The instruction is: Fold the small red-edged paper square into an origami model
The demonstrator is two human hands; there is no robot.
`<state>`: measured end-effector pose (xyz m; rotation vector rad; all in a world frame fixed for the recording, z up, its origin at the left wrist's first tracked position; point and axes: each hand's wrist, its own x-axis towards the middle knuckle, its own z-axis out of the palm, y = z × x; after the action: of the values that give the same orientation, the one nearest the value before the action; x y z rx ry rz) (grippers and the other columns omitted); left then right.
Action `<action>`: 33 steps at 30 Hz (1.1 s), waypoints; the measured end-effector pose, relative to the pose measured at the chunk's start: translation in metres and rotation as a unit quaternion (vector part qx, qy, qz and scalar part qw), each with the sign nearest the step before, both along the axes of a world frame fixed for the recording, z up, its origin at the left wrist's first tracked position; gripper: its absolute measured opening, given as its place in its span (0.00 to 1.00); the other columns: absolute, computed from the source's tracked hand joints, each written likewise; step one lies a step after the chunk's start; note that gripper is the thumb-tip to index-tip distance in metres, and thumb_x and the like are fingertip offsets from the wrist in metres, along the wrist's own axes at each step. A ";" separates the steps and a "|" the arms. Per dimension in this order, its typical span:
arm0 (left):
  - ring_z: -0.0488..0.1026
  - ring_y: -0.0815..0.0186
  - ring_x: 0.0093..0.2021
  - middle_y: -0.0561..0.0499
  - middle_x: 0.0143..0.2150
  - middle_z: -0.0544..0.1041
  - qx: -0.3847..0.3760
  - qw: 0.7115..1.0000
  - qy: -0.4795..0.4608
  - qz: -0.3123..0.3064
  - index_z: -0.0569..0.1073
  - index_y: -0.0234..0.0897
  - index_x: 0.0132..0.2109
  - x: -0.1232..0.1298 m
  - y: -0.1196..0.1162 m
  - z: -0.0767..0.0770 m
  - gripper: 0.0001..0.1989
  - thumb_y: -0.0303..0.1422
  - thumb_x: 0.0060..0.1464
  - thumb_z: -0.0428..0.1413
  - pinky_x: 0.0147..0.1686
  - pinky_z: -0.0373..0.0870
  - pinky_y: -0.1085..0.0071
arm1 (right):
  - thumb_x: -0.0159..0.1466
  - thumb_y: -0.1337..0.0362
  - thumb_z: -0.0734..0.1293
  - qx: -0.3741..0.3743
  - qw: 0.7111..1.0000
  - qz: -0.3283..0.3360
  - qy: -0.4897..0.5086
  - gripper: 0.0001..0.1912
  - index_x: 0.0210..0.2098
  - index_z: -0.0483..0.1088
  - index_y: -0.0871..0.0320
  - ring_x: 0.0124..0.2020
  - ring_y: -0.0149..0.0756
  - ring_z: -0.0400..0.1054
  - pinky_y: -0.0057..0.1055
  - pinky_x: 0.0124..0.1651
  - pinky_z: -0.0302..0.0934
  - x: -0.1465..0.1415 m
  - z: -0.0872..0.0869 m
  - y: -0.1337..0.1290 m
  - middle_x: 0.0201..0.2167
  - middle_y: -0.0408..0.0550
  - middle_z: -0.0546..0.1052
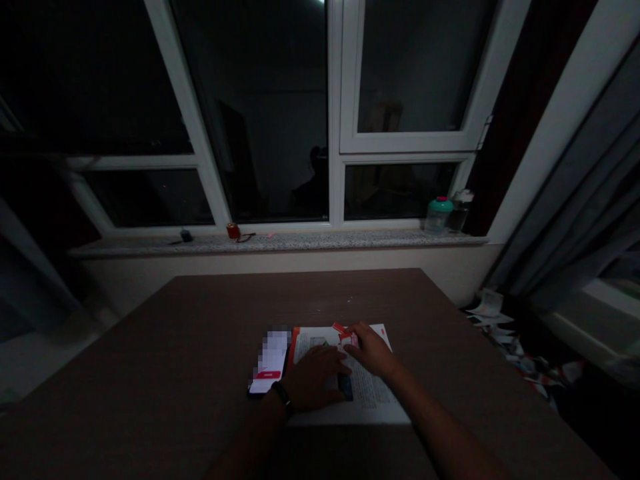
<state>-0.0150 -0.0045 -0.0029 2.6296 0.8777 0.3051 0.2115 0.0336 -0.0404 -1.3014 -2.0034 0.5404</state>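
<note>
left hand (pixel 316 377) spread loosely on printed sheet (pixel 373 398); best pressed flat | right hand (pixel 369 348) at red-white piece (pixel 346 339); can't tell if pinched | phone (pixel 273 357) left of left hand

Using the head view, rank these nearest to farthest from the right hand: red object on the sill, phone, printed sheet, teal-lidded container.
1. Printed sheet: beneath the right hand.
2. Phone: left of the sheet.
3. Teal-lidded container: windowsill, right end.
4. Red object: windowsill, left of centre.
</note>
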 end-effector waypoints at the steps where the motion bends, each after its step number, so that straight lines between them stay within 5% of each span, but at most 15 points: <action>1: 0.59 0.52 0.66 0.48 0.64 0.66 -0.006 1.000 0.003 0.006 0.69 0.46 0.58 0.000 -0.001 0.001 0.27 0.42 0.53 0.64 0.65 0.49 0.50 | 0.58 0.67 0.70 -0.001 1.000 0.010 0.002 0.16 0.47 0.71 0.55 0.48 0.42 0.67 0.36 0.51 0.60 0.002 0.000 0.000 0.44 0.49 0.72; 13: 0.59 0.50 0.65 0.49 0.64 0.66 0.002 1.000 -0.005 0.000 0.71 0.46 0.56 -0.001 0.001 -0.002 0.26 0.44 0.51 0.65 0.64 0.53 0.52 | 0.54 0.68 0.73 -0.016 0.999 0.037 0.006 0.25 0.51 0.68 0.54 0.50 0.42 0.67 0.37 0.53 0.60 0.008 -0.004 0.000 0.47 0.49 0.71; 33: 0.62 0.54 0.63 0.51 0.63 0.67 0.016 1.000 -0.003 0.017 0.73 0.47 0.52 0.001 0.001 0.002 0.21 0.40 0.52 0.65 0.61 0.57 0.55 | 0.61 0.70 0.66 -0.006 0.998 0.024 -0.057 0.15 0.48 0.70 0.55 0.48 0.41 0.66 0.35 0.51 0.58 -0.005 0.012 -0.013 0.44 0.50 0.71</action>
<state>-0.0140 -0.0036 -0.0005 2.6437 0.9229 0.3379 0.2065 0.0203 -0.0284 -1.3203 -2.1315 0.5114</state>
